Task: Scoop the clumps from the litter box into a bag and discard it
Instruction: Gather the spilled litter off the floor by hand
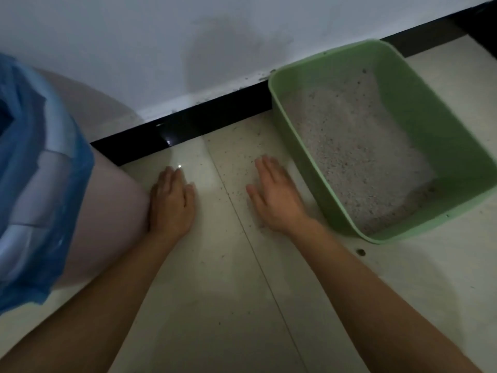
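Left hand (172, 203) and right hand (277, 197) spread flat and empty over pale floor tiles (228, 286), between blue plastic bag (78, 170) and green rectangular plastic litter box (435, 125). No scoop shows, so one probably needs fetching first.

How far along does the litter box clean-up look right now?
Done: a blue bag lines the bin, and the litter in the green litter box shows no plain clumps. In hand: nothing; the left hand and right hand are open over the floor, where grains lie scattered. Left: the bag is on the bin, not yet discarded; no scoop is in view.
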